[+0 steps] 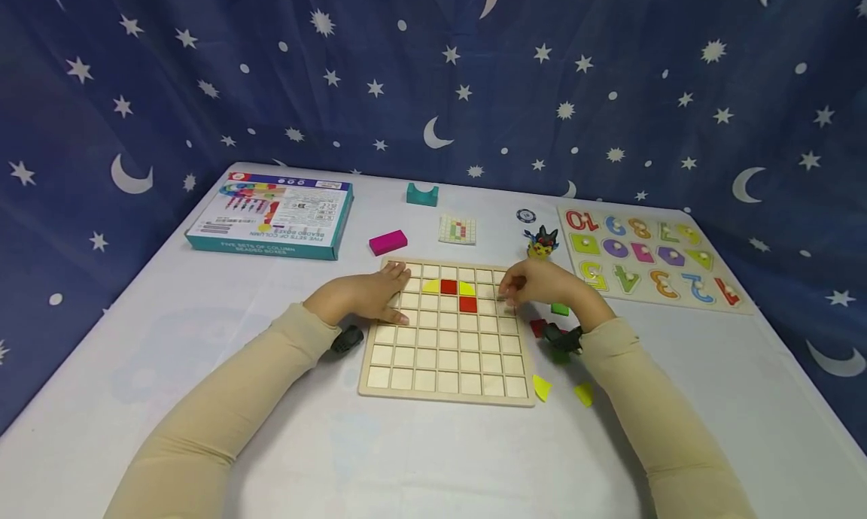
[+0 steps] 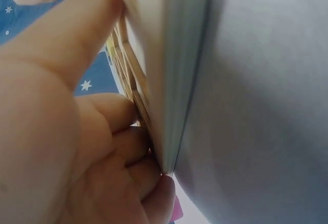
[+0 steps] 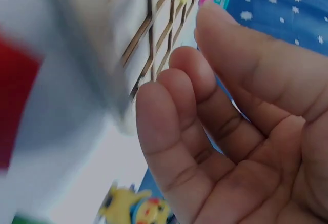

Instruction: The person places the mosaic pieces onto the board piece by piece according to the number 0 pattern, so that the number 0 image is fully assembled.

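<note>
1. Wooden board (image 1: 448, 361) is lying between both hands, looking roughly square, no long axis standing out.
2. Left hand (image 1: 369, 295) is resting on its left edge, fingers spread, gripping nothing visible.
3. Right hand (image 1: 538, 284) is hanging over its far right part, fingers loosely curled, holding nothing visible.
4. Green tile (image 1: 559, 308) and yellow tile (image 1: 541, 388) are lying beyond its right edge, nearer the right hand.
</note>
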